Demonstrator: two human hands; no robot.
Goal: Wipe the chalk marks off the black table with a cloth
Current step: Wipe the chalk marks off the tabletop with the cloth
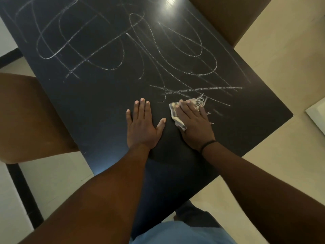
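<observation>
The black table fills most of the view and carries white chalk marks across its far and middle parts, with more strokes just beyond my right hand. My left hand lies flat on a bare dark patch near the front edge, fingers straight and spread. Beside it, my right hand presses flat on a small pale checked cloth with a fringe that sticks out past the fingertips. Most of the cloth is hidden under that hand.
A brown chair stands at the table's left side and another brown chair at the far right corner. Pale floor tiles surround the table. A white object lies at the right edge.
</observation>
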